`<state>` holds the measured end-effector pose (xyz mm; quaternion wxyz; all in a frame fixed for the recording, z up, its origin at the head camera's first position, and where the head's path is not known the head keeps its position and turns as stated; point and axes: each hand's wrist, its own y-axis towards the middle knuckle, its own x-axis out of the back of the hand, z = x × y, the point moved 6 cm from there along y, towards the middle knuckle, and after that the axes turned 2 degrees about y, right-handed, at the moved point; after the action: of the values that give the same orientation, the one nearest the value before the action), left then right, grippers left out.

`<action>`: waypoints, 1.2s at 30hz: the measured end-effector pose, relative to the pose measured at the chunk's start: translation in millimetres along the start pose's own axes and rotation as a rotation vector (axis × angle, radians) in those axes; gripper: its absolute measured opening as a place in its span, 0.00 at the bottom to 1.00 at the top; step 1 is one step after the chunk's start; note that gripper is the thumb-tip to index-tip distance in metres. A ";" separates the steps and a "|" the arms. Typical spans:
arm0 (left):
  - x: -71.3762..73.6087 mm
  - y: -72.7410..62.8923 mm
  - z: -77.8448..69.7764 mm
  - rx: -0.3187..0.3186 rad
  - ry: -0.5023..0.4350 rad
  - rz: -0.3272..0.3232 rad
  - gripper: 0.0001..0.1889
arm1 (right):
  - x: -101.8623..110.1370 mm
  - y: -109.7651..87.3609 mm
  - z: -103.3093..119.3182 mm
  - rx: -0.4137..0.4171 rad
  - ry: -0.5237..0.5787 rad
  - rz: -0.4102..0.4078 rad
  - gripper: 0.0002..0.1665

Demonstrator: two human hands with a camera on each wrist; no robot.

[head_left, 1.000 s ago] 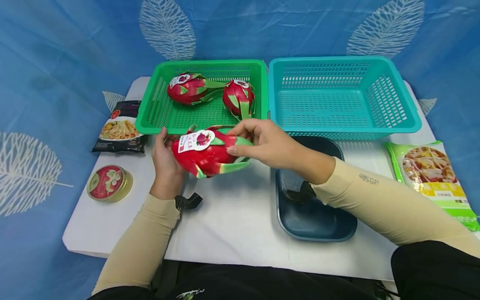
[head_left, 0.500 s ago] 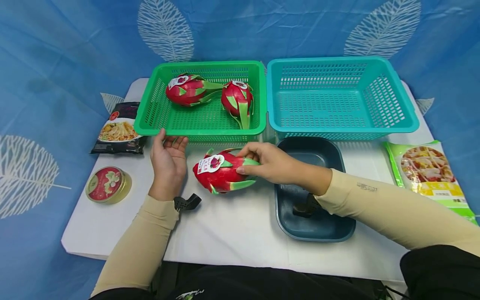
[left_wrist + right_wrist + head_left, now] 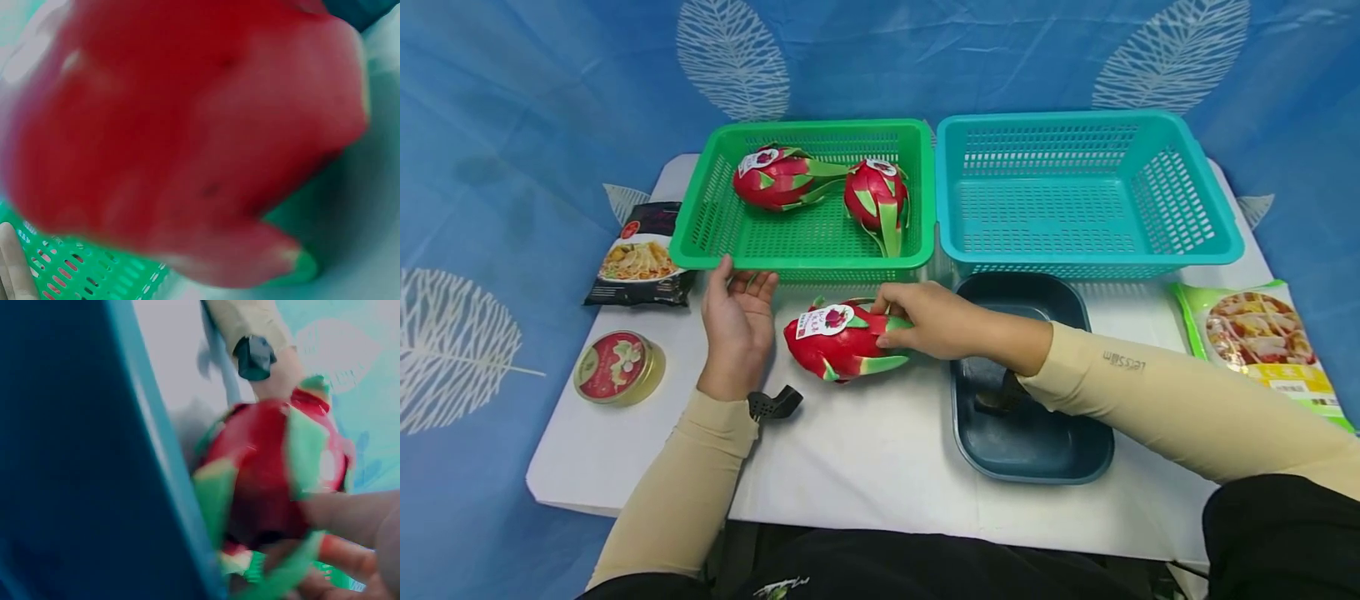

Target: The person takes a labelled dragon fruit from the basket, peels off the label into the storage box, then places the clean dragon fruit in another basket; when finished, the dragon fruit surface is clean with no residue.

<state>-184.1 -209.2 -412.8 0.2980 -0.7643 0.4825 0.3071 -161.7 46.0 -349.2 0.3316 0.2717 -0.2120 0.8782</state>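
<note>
My right hand [image 3: 932, 321] grips the green-leafed end of a red dragon fruit [image 3: 820, 354] with a white label, in front of the green basket [image 3: 805, 264]. In the left wrist view the same dragon fruit [image 3: 187, 125] fills most of the picture, blurred. The right wrist view shows the fingers [image 3: 350, 509] pinching it. To its left, my left hand [image 3: 739, 337] is turned palm up with relaxed fingers, holding nothing, its fingertips by the basket's front side. Two more dragon fruits, one lying left [image 3: 775, 185] and one right [image 3: 878, 200], are inside the green basket.
A turquoise basket [image 3: 1090, 260] stands right of the green one. The dark blue tub [image 3: 1033, 467] sits below my right forearm. A black noodle packet [image 3: 640, 258] and round tin [image 3: 617, 367] are at left; a green-yellow food bag [image 3: 1262, 342] lies at right.
The dragon fruit has left my left hand and moved right and toward me in my right hand. My left hand stays in place, now holding nothing. Over the last half second little has moved.
</note>
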 end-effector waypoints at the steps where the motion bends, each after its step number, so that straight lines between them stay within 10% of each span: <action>1: -0.1 0.5 -0.7 0.004 0.008 -0.001 0.21 | 1.1 -0.1 0.1 -0.011 -0.051 0.012 0.20; 13: -3.7 0.1 1.3 0.015 0.105 0.042 0.25 | 4.3 6.0 1.5 -0.096 -0.271 0.104 0.23; 17: -7.0 -7.4 9.6 0.042 0.323 0.114 0.21 | 3.6 6.7 0.9 -0.115 -0.256 0.122 0.24; 23: -22.9 -28.7 22.5 0.086 0.880 0.446 0.23 | 2.4 7.5 -0.9 -0.115 -0.260 0.117 0.23; 30: -30.5 -50.4 23.2 0.018 1.093 0.910 0.37 | 1.8 8.2 -1.5 -0.103 -0.255 0.113 0.22; 36: -25.7 -57.7 29.2 0.063 1.211 0.928 0.51 | 5.5 8.2 0.2 -0.085 -0.267 0.111 0.27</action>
<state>-145.2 -152.4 -402.7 -0.1567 -0.5094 0.8418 -0.0857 -170.8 42.8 -347.3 0.2627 0.3598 -0.3060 0.8414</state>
